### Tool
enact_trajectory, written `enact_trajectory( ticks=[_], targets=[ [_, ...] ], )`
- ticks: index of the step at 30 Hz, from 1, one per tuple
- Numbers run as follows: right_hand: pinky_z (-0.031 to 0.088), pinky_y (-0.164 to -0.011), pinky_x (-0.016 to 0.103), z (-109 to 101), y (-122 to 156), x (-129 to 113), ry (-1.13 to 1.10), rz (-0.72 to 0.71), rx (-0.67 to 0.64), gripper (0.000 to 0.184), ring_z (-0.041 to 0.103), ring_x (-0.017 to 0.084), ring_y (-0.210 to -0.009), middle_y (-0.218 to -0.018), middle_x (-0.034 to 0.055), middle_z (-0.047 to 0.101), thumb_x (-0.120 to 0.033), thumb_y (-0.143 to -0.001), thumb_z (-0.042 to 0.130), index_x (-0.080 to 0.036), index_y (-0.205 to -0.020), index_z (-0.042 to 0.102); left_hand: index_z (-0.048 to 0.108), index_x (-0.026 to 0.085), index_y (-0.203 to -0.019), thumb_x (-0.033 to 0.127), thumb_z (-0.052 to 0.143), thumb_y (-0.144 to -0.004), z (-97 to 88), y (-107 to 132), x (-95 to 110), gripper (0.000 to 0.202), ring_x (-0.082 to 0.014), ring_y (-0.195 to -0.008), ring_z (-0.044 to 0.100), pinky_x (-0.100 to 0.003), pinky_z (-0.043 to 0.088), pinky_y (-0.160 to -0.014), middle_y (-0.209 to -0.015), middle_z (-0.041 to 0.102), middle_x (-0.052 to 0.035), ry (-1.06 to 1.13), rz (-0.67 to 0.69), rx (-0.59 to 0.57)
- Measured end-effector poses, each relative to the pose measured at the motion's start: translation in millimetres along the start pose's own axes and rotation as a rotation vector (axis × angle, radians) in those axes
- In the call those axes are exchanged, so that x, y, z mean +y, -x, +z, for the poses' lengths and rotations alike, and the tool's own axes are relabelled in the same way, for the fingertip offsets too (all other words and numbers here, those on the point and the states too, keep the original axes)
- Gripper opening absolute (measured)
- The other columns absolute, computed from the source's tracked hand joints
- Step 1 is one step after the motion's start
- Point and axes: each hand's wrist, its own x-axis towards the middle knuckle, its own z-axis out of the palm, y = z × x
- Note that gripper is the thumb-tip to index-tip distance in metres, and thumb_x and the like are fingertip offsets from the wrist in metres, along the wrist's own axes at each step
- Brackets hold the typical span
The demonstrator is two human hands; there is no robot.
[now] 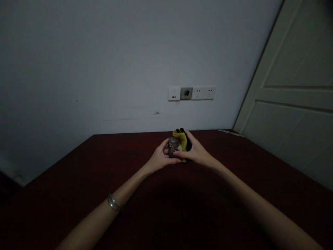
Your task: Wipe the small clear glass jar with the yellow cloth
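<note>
Two hands meet over the dark red tabletop [114, 149], toward its far side. Left hand [161, 155]: fingers curled round a small clear glass [173, 143], thumb below. Right hand [197, 150]: closed on a yellow-and-black cloth [183, 139], thumb reaching across the glass front. Glass sits between the palms; cloth against its right side, bunched, long axis roughly upright. Glass's own axis hard to judge in dim light. Both hands about equally near. Gap beneath: cannot tell. Wall [104, 69] closes the far edge; door [291, 69] bounds the right; room leftward and nearer the body.
</note>
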Motion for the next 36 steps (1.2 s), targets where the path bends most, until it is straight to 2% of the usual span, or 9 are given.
enact_trajectory(
  ticks=[6, 9, 15, 19, 23, 26, 28, 33, 36],
  targets=[
    [0.042, -0.099, 0.044, -7.2, -2.1, -4.3, 0.131, -0.018, -0.019, 0.077, 0.055, 0.026, -0.113, -0.125, 0.01, 0.056, -0.035, -0.064, 0.077, -0.022, -0.131, 0.041, 0.046, 0.019, -0.12, 0.012, 0.082, -0.053, 1.9, 0.8, 0.1, 0.076, -0.0284, -0.109, 0.058, -0.044, 0.05, -0.09, -0.123, 0.055, -0.0138, 0.006, 0.042, 0.027],
    [0.045, -0.096, 0.043, -8.9, -4.0, -2.5, 0.114, 0.007, 0.01, 0.059, 0.059, 0.024, -0.108, -0.121, 0.0085, 0.061, -0.037, -0.074, 0.069, -0.022, -0.127, 0.047, 0.046, 0.02, -0.121, 0.011, 0.082, -0.053, 4.3, 1.5, 2.1, 0.077, -0.0285, -0.108, 0.058, -0.044, 0.051, -0.089, -0.123, 0.054, -0.0139, 0.007, 0.043, 0.037],
    [0.049, -0.091, 0.041, -2.8, -5.8, 2.5, 0.124, 0.008, 0.217, 0.031, 0.064, 0.023, -0.101, -0.109, 0.0063, 0.068, -0.039, -0.085, 0.055, -0.021, -0.109, 0.062, 0.043, 0.021, -0.123, 0.012, 0.082, -0.053, 6.5, 3.8, 5.7, 0.08, -0.0295, -0.108, 0.059, -0.043, 0.053, -0.086, -0.124, 0.054, -0.0145, -0.014, 0.012, 0.025],
    [0.05, -0.092, 0.042, -1.6, -0.9, -2.8, 0.259, -0.1, 0.193, 0.03, 0.064, 0.023, -0.102, -0.112, 0.0057, 0.068, -0.033, -0.087, 0.054, -0.023, -0.115, 0.06, 0.043, 0.022, -0.12, 0.012, 0.082, -0.053, 4.7, 3.6, 4.2, 0.078, -0.0292, -0.109, 0.058, -0.043, 0.052, -0.087, -0.125, 0.053, -0.0138, -0.025, 0.04, 0.031],
    [0.042, -0.103, 0.045, -2.4, 6.0, -8.2, 0.394, -0.284, 0.099, 0.041, 0.053, 0.022, -0.119, -0.131, 0.0053, 0.056, -0.021, -0.087, 0.051, -0.026, -0.128, 0.051, 0.044, 0.021, -0.118, 0.014, 0.083, -0.051, 1.5, 2.0, 0.1, 0.078, -0.0286, -0.11, 0.057, -0.043, 0.05, -0.09, -0.125, 0.053, -0.0132, -0.026, 0.056, 0.083],
    [0.04, -0.105, 0.046, -2.2, 8.8, -9.9, 0.422, -0.39, 0.046, 0.044, 0.049, 0.021, -0.124, -0.134, 0.0042, 0.052, -0.017, -0.086, 0.05, -0.026, -0.13, 0.049, 0.043, 0.021, -0.118, 0.014, 0.083, -0.051, 0.3, 1.2, -1.0, 0.078, -0.0282, -0.111, 0.057, -0.043, 0.049, -0.091, -0.123, 0.054, -0.0122, -0.028, 0.07, 0.09],
    [0.042, -0.103, 0.046, -2.0, 8.4, -10.2, 0.411, -0.374, 0.059, 0.043, 0.051, 0.022, -0.122, -0.133, 0.0048, 0.054, -0.019, -0.087, 0.05, -0.026, -0.129, 0.05, 0.044, 0.022, -0.117, 0.014, 0.083, -0.051, 1.0, 1.3, 0.4, 0.077, -0.0285, -0.111, 0.057, -0.043, 0.049, -0.091, -0.122, 0.055, -0.0118, -0.023, 0.074, 0.079],
    [0.051, -0.093, 0.04, -2.4, 2.2, -6.9, 0.339, -0.19, 0.173, 0.034, 0.063, 0.022, -0.105, -0.118, 0.0045, 0.065, -0.028, -0.089, 0.051, -0.024, -0.122, 0.057, 0.044, 0.021, -0.117, 0.013, 0.083, -0.051, 4.4, 3.5, 7.5, 0.077, -0.0288, -0.108, 0.059, -0.043, 0.05, -0.09, -0.121, 0.055, -0.0128, -0.037, 0.077, 0.049],
    [0.052, -0.089, 0.038, -2.9, 0.5, -5.6, 0.317, -0.158, 0.199, 0.031, 0.065, 0.022, -0.101, -0.112, 0.0044, 0.068, -0.03, -0.088, 0.052, -0.023, -0.117, 0.061, 0.043, 0.021, -0.118, 0.013, 0.083, -0.052, 4.7, 4.1, 9.7, 0.078, -0.0285, -0.106, 0.059, -0.043, 0.051, -0.089, -0.121, 0.054, -0.0128, -0.065, 0.07, 0.045]
  ],
)
